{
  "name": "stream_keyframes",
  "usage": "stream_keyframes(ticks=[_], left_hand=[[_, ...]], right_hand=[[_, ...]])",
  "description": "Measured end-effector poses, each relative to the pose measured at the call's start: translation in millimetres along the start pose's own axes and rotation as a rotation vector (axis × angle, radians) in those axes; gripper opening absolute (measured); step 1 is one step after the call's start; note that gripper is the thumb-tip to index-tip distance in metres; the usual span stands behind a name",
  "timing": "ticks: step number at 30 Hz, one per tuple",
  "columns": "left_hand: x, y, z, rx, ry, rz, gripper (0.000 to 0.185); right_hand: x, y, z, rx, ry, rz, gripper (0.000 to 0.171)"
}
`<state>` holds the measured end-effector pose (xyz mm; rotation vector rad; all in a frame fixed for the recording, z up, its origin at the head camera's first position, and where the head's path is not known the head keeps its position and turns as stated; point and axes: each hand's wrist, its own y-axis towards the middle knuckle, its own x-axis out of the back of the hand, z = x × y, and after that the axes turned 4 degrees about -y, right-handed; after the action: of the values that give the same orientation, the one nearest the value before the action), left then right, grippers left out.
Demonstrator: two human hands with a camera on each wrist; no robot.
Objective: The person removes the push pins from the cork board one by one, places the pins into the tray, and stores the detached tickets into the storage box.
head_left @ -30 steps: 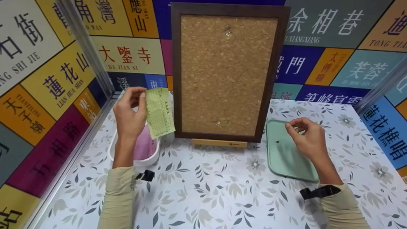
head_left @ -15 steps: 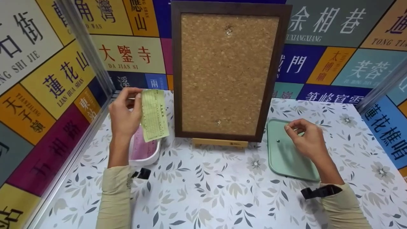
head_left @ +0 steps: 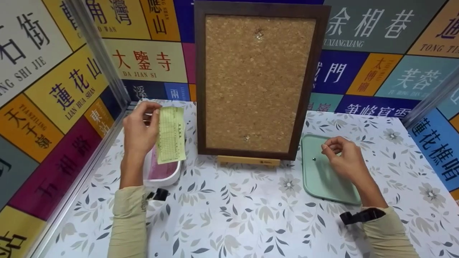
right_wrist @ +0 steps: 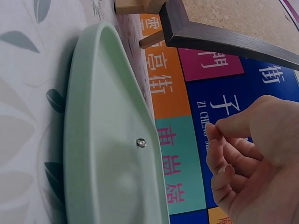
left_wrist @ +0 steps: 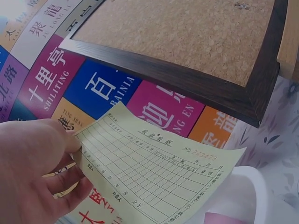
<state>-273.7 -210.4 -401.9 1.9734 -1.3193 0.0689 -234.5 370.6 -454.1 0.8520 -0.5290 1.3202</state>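
My left hand pinches a pale green receipt slip by its edge, between thumb and fingers. The slip hangs left of the framed cork board and over a white tray; its printed table shows in the left wrist view. Over the green tray hovers my right hand, fingers curled and thumb tip meeting the index finger. Whether something tiny sits between those fingertips is hidden. A small round silvery piece, its kind unclear, lies on the green tray.
Pink slips lie in the white tray. The cork board stands upright on a small wooden stand, with two small shiny spots on its face. Sign-printed walls close off the back and sides of the flower-patterned table.
My left hand has moved left and slightly down with the receipt slip, away from the cork board's frame. My right hand has dropped slightly above the green tray.
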Motion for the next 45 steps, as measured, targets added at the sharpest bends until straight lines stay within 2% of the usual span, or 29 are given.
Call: stream_keyframes(ticks=[11, 22, 32, 45], left_hand=[[1.0, -1.0, 9.1, -0.004, 0.052, 0.038, 0.018], [0.4, -2.5, 19.5, 0.001, 0.074, 0.073, 0.017], [-1.0, -3.8, 35.3, 0.055, 0.095, 0.123, 0.017], [-4.2, -6.4, 46.4, 0.101, 0.101, 0.193, 0.018]], right_hand=[[-0.8, -1.3, -7.8, 0.006, -0.018, 0.088, 0.023], [-0.3, -2.7, -12.4, -0.046, -0.001, 0.176, 0.021], [-1.7, -1.7, -15.0, -0.111, 0.018, 0.259, 0.019], [-8.0, -4.2, -20.8, -0.098, -0.046, 0.359, 0.018]])
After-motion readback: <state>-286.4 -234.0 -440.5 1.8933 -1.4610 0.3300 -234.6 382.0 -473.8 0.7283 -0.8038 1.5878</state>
